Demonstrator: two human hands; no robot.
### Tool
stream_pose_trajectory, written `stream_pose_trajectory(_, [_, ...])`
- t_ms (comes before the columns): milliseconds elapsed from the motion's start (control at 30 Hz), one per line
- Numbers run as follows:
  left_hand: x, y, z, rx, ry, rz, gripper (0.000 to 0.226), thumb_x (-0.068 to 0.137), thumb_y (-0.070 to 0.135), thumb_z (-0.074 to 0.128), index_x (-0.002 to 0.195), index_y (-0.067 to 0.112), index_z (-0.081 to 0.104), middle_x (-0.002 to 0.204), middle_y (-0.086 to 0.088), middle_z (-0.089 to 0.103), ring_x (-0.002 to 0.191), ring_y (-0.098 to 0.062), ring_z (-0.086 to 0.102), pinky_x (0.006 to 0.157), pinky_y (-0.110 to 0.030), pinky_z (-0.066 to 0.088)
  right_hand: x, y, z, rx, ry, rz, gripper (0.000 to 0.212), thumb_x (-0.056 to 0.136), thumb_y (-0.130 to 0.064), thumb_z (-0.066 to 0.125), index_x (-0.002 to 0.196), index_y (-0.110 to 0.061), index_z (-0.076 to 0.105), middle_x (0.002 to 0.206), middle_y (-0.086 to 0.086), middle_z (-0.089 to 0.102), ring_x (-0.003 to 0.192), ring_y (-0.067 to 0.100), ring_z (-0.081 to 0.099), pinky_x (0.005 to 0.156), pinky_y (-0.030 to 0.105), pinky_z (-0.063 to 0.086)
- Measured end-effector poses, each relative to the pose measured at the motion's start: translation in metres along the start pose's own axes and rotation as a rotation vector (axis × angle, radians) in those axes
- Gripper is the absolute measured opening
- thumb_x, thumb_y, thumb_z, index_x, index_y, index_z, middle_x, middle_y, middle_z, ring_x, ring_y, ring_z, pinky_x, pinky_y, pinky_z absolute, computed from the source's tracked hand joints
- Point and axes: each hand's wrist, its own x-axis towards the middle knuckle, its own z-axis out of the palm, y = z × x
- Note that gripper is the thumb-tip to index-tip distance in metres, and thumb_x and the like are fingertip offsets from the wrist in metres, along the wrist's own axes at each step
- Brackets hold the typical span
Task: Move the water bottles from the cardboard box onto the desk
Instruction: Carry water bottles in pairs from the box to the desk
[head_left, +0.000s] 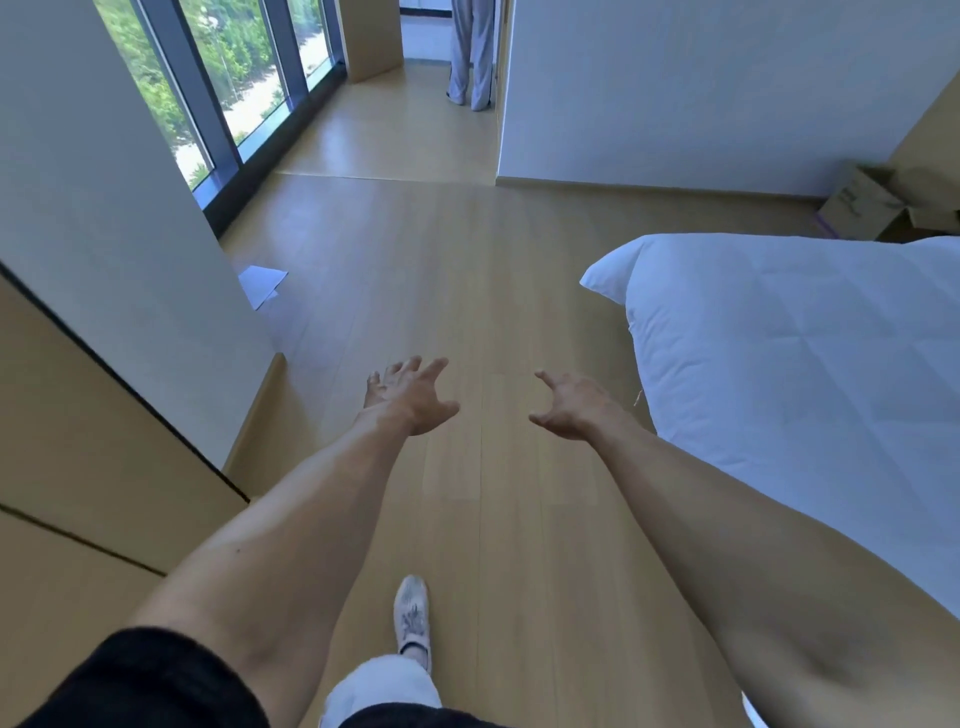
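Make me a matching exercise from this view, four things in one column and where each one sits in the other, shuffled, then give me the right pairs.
Things:
1. cardboard box
2. white duvet
3. paper sheets
4. shoe

Places:
A. on the floor at the wall corner near the window
B. low in the middle, between the two forearms
C. far right, against the wall beyond the bed
D. spread over the bed on the right

Pairs: 1-C, 2-D, 3-A, 4-B

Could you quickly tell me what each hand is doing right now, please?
Left hand: open, fingers spread, holding nothing.
Right hand: open, fingers loosely curled, holding nothing.
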Motion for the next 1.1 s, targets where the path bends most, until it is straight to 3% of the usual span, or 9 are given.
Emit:
stream_pose_trajectory(533, [0.321,-0.032,-0.106,0.034,-0.022,0.106,0.077,0.091,0.063,0.051,0.157,0.038,0.02,0.163,-0.002,0.025,0.148,-0.026,0.026,0.119,-0.052,0.021,0.282,-0.025,-0.114,-0.087,-0.002,0.142,0.066,0.097,-0.048,0.048,0.156,-0.035,0.022,0.15,0.003,0.041,0.136,0.027,0.042,0.103,0.042,0.043])
stream_pose_trajectory(767, [0.425,-0.029,-0.135,0.049,-0.037,0.166,0.075,0.092,0.065,0.048,0.157,0.037,0.022,0.162,-0.003,0.027,0.147,-0.027,0.028,0.118,-0.052,0.023,0.376,-0.027,-0.15,-0.046,0.004,0.183,0.062,0.1,-0.054,0.039,0.156,-0.032,0.025,0.155,0.005,0.037,0.14,0.029,0.038,0.108,0.045,0.038])
stream_pose_trajectory(1100, [0.569,-0.009,-0.166,0.059,-0.011,0.146,0.073,0.091,0.066,0.048,0.155,0.036,0.025,0.156,-0.005,0.035,0.143,-0.03,0.034,0.115,-0.053,0.026,0.53,-0.003,-0.189,0.046,0.013,0.158,0.063,0.098,-0.053,0.044,0.154,-0.03,0.029,0.157,0.004,0.035,0.142,0.028,0.036,0.111,0.046,0.037])
